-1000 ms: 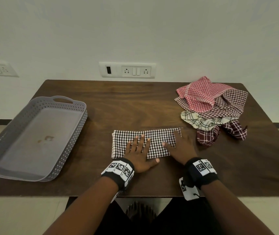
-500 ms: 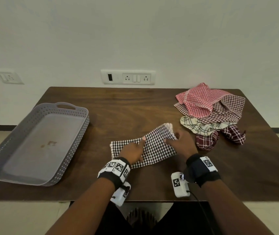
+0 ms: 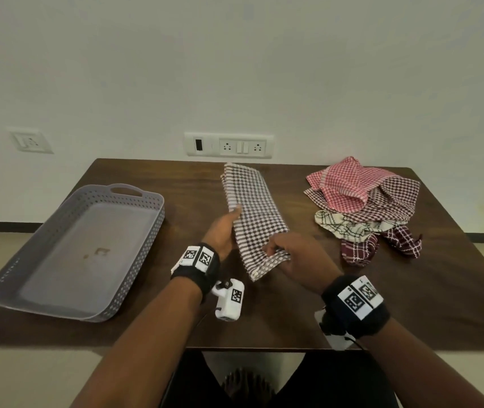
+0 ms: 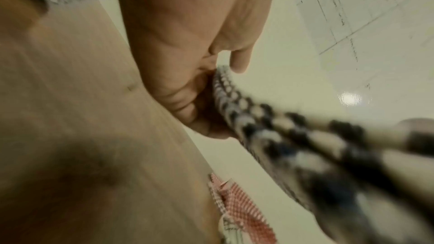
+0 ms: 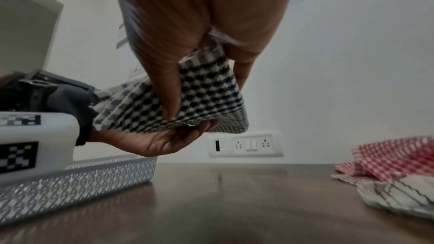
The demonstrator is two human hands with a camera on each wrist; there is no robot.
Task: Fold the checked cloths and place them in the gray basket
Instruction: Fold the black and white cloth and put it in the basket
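A black-and-white checked cloth, folded into a long strip, hangs in the air above the middle of the table, running away from me. My left hand holds its left edge, thumb on top and fingers underneath. My right hand pinches the near end between thumb and fingers; the right wrist view shows that end of the cloth bunched in the grip. The gray perforated basket sits at the left of the table with nothing in it.
A loose pile of checked cloths, red, maroon and cream, lies at the back right of the dark wooden table. A switch and socket plate is on the wall behind. The basket wall stands close to my left.
The cloth lay flat under both palms a second ago. Both hands have taken hold of it, lifted it off the table and turned it lengthwise.
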